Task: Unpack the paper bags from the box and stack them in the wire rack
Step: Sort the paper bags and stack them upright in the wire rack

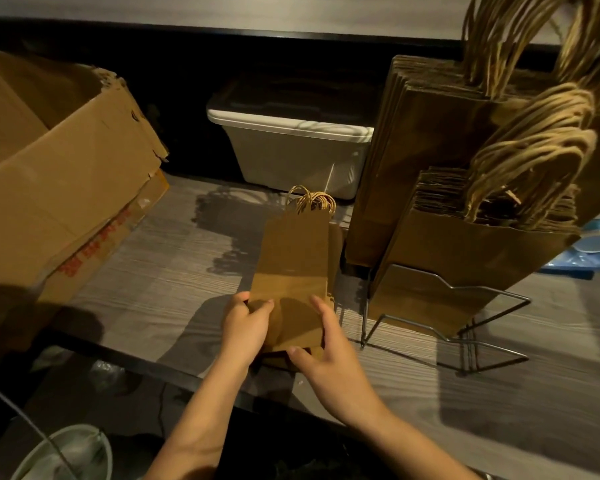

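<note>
While the wire rack (444, 306) already holds plenty of bags, both hands, left hand (245, 323) and right hand (329, 355), grip a small stack of paper bags (291, 271) on the counter (146, 289); box (59, 188) contents hidden.

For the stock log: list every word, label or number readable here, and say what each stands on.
Red print on the side of the cardboard box: too blurred to read.
Paper bags: no text visible.
White bin: no text visible.
Nothing in this view can be quoted.
</note>
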The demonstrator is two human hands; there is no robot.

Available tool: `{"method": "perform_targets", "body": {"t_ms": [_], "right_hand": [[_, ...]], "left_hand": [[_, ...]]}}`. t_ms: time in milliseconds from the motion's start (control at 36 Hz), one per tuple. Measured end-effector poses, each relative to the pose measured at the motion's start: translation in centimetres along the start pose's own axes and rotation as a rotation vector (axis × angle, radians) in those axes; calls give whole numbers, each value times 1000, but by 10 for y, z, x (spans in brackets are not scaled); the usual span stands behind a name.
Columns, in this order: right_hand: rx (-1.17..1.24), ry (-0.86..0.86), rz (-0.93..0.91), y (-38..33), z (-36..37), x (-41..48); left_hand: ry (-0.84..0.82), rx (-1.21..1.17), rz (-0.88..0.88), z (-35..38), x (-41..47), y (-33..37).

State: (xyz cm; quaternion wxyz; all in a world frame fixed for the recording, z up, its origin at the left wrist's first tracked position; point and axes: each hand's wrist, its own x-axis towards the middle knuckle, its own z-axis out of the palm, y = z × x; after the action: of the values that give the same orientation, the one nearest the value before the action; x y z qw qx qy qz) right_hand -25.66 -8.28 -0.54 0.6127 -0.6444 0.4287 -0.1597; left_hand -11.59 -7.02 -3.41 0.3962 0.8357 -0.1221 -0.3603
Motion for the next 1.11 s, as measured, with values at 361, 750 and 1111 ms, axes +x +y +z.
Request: {"method": "perform_targets", "body": {"t_ms": [361,750,1111], "right_hand": [[116,-65,67,8,-2,3],[257,21,-16,0,-3,-1],[404,55,-8,-11,-5,6]], "left_hand": [[-17,56,11,0,2,-4],[1,3,36,-2,0,-4],[72,-87,-2,-5,2,-6]]}}
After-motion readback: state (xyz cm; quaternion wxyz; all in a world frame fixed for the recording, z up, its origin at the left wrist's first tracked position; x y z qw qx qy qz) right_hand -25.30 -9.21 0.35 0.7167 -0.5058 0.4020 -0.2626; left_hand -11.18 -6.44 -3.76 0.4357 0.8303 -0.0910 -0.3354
